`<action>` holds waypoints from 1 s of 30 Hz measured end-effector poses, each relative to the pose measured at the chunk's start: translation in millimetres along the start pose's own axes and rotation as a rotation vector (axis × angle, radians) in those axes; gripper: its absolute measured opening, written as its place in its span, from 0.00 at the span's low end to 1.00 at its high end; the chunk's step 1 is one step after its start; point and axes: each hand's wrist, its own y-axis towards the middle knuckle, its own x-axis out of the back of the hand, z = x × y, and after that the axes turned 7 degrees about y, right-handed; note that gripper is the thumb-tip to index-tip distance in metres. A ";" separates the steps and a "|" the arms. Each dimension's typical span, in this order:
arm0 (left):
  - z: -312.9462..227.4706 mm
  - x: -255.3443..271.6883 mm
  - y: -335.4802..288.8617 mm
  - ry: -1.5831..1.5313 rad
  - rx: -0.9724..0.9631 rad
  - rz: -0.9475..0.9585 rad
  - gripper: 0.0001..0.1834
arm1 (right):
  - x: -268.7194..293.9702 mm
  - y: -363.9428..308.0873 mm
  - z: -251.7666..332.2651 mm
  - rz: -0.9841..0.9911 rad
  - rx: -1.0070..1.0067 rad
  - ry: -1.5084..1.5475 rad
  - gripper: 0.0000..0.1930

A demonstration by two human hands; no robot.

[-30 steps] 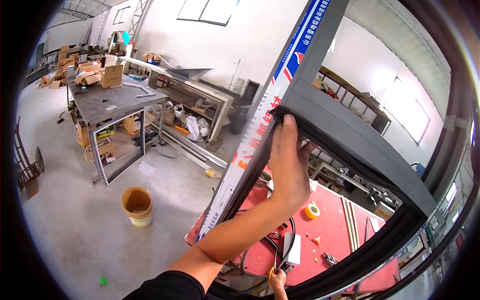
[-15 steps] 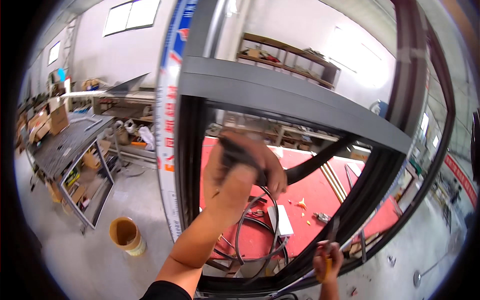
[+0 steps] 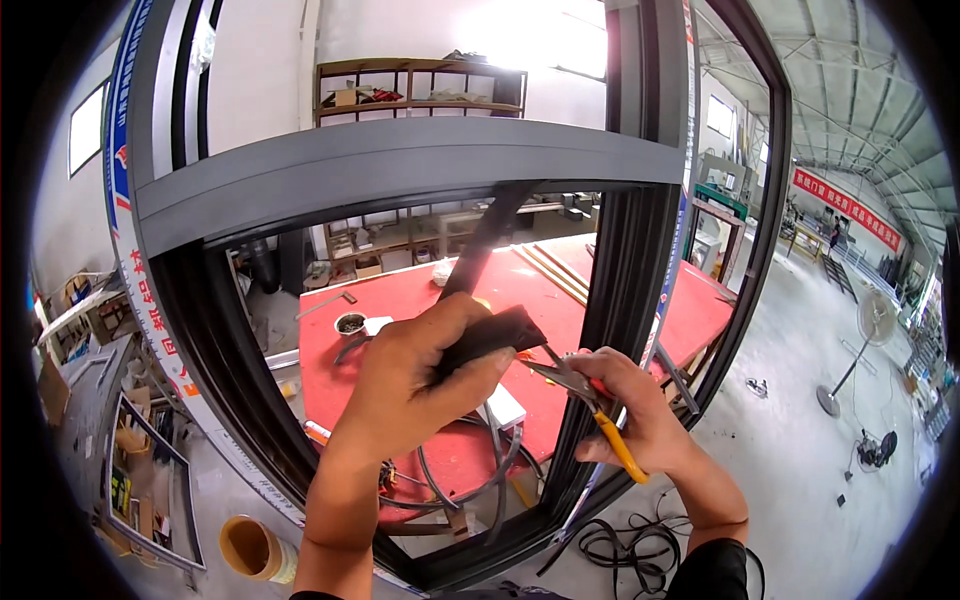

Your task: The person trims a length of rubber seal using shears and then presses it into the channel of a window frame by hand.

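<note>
My left hand (image 3: 400,390) is closed around the folded end of a wide, flat black rubber strip (image 3: 495,338). The strip runs up from the fist toward the underside of the grey crossbar (image 3: 420,160) of a dark window frame. In my right hand (image 3: 645,410) is a pair of snips (image 3: 618,445) with yellow-orange handles. Their jaws point left and lie right at the strip's end; whether they touch it I cannot tell. Both hands are in front of the lower opening of the frame.
Beyond the opening stands a red-topped table (image 3: 400,300) with a small white cup (image 3: 350,323) and long thin bars. Black cord (image 3: 625,550) lies coiled on the floor at lower right. A yellowish bucket (image 3: 255,550) stands at lower left, a fan (image 3: 876,325) far right.
The view has swung to the right. My right hand has risen with the snips from low beside the frame to the strip's end. My left hand still grips the strip.
</note>
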 end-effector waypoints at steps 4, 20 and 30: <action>-0.2 -7.2 4.1 -0.036 0.047 0.035 0.13 | 2.3 7.1 6.8 0.038 -0.031 -0.011 0.40; 18.8 -0.6 4.4 -0.099 0.057 0.051 0.16 | -19.0 34.5 -13.8 -0.069 0.207 -0.020 0.36; 26.1 -3.2 11.5 0.018 0.056 0.046 0.08 | -36.5 21.0 -35.0 -0.121 0.188 -0.085 0.24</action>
